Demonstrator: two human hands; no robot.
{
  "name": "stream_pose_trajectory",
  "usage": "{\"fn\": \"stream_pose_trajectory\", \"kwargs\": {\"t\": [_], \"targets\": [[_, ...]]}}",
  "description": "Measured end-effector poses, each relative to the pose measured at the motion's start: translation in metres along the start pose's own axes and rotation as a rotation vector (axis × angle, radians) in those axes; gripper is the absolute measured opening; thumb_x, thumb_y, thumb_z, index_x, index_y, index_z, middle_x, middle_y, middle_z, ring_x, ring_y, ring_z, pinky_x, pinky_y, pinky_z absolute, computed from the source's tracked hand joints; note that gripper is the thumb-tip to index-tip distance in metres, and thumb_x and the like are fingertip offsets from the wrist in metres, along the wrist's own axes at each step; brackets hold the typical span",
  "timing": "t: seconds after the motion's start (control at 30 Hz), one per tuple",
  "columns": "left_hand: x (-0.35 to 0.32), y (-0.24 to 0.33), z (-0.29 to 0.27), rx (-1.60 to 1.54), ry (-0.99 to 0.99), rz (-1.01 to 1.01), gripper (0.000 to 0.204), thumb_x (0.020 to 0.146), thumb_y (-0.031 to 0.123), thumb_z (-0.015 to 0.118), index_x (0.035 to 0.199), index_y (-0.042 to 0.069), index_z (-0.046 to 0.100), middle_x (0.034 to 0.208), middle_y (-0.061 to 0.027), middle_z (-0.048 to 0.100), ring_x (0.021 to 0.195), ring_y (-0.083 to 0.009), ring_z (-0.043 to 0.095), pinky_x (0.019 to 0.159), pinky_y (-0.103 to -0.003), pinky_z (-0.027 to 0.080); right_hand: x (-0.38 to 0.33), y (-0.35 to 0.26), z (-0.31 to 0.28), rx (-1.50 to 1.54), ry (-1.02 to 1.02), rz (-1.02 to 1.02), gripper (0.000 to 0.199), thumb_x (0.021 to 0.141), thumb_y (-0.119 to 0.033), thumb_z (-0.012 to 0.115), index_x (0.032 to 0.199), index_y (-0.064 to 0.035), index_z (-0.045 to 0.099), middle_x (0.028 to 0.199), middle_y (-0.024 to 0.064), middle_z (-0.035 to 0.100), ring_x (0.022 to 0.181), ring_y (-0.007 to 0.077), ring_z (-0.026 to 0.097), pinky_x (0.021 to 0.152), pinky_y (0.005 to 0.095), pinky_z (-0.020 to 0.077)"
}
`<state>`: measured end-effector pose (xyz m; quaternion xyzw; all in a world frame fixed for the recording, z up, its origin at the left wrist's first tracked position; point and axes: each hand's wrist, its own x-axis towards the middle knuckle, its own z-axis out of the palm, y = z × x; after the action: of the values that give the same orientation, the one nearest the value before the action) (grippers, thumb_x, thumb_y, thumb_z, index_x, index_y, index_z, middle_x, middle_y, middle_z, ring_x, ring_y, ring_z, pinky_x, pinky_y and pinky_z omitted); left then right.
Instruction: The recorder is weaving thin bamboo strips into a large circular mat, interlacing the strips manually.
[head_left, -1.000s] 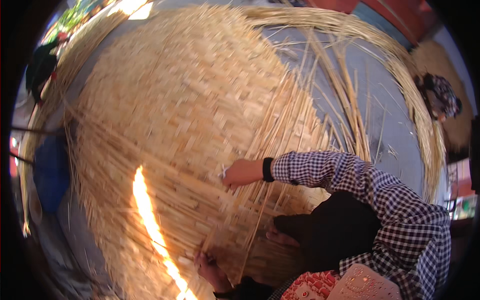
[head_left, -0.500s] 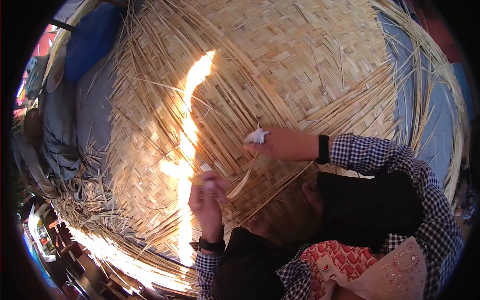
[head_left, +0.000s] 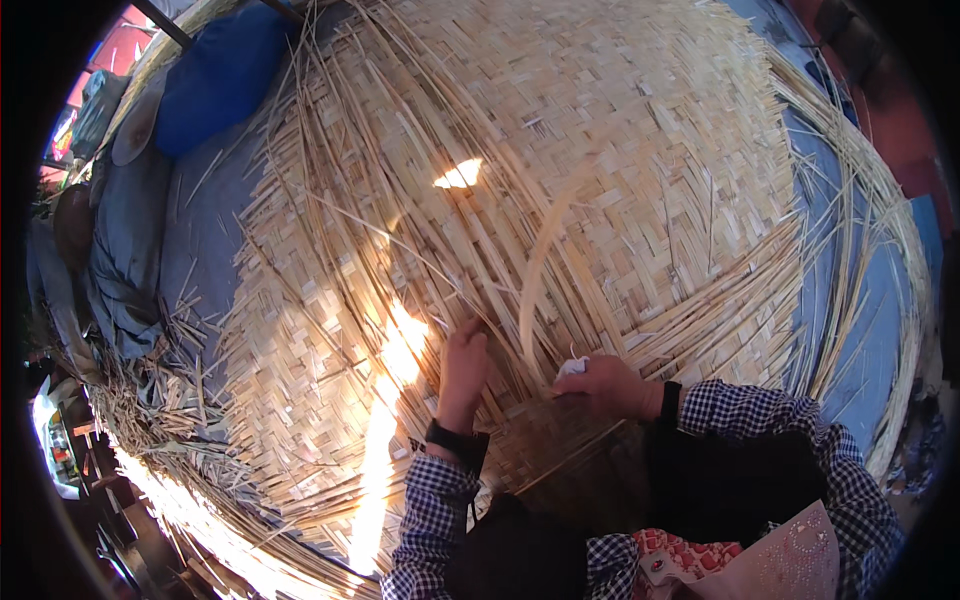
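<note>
A large woven bamboo mat [head_left: 640,150] spreads beneath both hands. My right hand [head_left: 610,388] is closed near the mat's close edge, a scrap of white cloth [head_left: 573,367] wrapped about one digit. A thin pale bamboo strip [head_left: 530,300], blurred by motion, arcs up and away from near its fingertips, which seem to pinch the lower end. To the left, my left hand [head_left: 463,368] is closed over the mat beside loose unwoven strips [head_left: 400,200]. Its fingertips are partly hidden, and I cannot make out what lies between them.
Long strips stick out past the mat's right border [head_left: 860,230]. Cut bamboo scraps [head_left: 190,400] pile up at the left. A blue cloth bundle [head_left: 220,80] lies at the far left. Bright sunlight [head_left: 375,480] falls across the mat left of my hands. My knees in black cloth [head_left: 740,495] are close by.
My right hand has come nearer and to the right. The left has moved right and slightly farther away. The pale strip, earlier between the hands, now arcs upward beyond them.
</note>
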<state>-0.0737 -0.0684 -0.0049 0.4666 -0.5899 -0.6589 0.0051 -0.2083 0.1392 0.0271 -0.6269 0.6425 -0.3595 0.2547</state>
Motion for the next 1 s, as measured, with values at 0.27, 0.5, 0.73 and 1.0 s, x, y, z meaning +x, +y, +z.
{"fn": "stream_pose_trajectory", "kwargs": {"t": [0.27,0.5,0.73,1.0], "targets": [[-0.049,0.001,0.010,-0.399,-0.046,-0.110,0.032,0.087,0.000,0.058,0.119,0.003,0.052,0.120,-0.0058,0.060,0.098,-0.0148,0.061,0.082,-0.028,0.052,-0.006,0.011,0.001,0.219,-0.047,0.162,0.017,0.084,-0.018,0.074,0.099,-0.0108,0.069,0.088,0.0092,0.069,0.082,0.0306,0.068,0.070,0.0380,0.0531],[-0.057,-0.020,0.005,-0.217,-0.257,0.294,0.029,0.086,-0.002,0.069,0.114,0.001,0.063,0.115,-0.0066,0.063,0.102,-0.0138,0.063,0.079,-0.025,0.053,0.027,0.008,0.015,0.034,-0.030,0.325,0.018,0.088,-0.020,0.068,0.102,-0.0092,0.065,0.085,0.0128,0.064,0.079,0.0352,0.065,0.068,0.0419,0.0508],[-0.118,-0.082,0.013,-0.242,0.325,0.275,0.016,0.091,-0.007,0.061,0.102,0.002,0.070,0.104,-0.0076,0.071,0.096,-0.0148,0.066,0.077,-0.028,0.057,0.025,0.019,0.021,0.131,-0.299,0.267,0.014,0.086,-0.009,0.059,0.099,-0.0078,0.066,0.092,0.0154,0.065,0.087,0.0356,0.064,0.076,0.0443,0.0502],[-0.186,-0.064,-0.150,-1.959,-0.323,0.366,0.026,0.093,-0.003,0.049,0.115,0.003,0.063,0.125,-0.0167,0.063,0.116,-0.0241,0.062,0.098,-0.041,0.052,0.002,-0.044,0.027,0.009,-0.024,0.362,0.027,0.089,-0.013,0.060,0.115,-0.0077,0.065,0.111,0.0148,0.066,0.104,0.0328,0.063,0.091,0.0395,0.0519]]}}
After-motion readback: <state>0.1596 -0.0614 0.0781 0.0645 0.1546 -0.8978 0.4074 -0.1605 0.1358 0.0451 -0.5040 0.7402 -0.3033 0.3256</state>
